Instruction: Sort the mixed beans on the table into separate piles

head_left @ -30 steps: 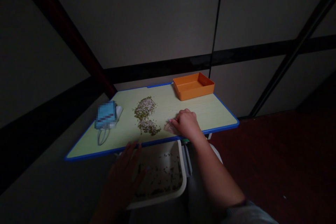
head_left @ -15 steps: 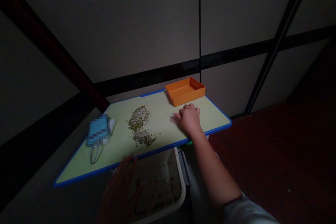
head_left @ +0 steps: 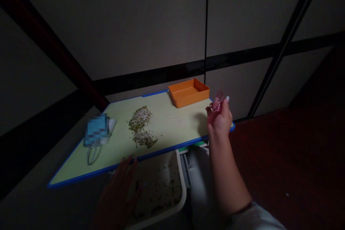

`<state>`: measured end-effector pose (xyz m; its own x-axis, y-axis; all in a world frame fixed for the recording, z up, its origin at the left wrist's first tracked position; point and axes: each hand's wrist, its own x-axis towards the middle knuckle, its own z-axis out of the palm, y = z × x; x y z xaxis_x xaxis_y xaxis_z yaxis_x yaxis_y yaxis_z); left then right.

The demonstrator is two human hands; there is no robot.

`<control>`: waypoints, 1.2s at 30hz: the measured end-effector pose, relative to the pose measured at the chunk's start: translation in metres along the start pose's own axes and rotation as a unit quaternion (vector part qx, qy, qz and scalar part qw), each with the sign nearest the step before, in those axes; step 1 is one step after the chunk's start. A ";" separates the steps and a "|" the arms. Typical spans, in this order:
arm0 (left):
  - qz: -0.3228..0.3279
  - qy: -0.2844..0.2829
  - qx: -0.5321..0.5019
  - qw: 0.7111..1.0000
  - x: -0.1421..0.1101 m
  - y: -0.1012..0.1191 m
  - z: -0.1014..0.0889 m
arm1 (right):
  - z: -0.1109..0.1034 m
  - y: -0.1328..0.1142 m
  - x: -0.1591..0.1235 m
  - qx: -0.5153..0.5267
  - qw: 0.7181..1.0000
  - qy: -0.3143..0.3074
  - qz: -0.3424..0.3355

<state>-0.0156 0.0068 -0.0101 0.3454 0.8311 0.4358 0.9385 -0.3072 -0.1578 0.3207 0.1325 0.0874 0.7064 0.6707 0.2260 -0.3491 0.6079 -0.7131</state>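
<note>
My right hand (head_left: 219, 120) is up off the surface, curled partway shut, with thumb and fingers pinching a small translucent pink plastic piece (head_left: 216, 103). I can't make out its exact shape. Its long axis slants up and away from my wrist, and it sticks out above my fingers, so this hand is much nearer to it than my left.

I use the long heap of green and pale seeds (head_left: 140, 127) as my landmark. It lies on the pale yellow-green counter with the blue edge (head_left: 172, 122), well to the left of the pink piece. Beyond the heap and to its right sits a shallow orange rectangular tray (head_left: 183, 101), closer to my right hand than the heap is. Left of the heap lies a blurred blue packet (head_left: 96, 129) with thin looped cords.

My left hand (head_left: 115, 194) is open, fingers spread, holding nothing I can see. It is below the heap at the counter's near edge, over a white plastic tray (head_left: 183, 190) scattered with loose seeds.
</note>
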 end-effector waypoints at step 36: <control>-0.002 0.002 0.010 1.000 0.002 0.009 -0.008 | -0.005 -0.032 -0.025 -0.680 0.603 -0.386 -0.156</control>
<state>-0.0068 0.0023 -0.0035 0.3419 0.8308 0.4392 0.9396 -0.2943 -0.1747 0.3172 0.0939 0.1016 -0.0744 0.9309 0.3576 0.9264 0.1973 -0.3208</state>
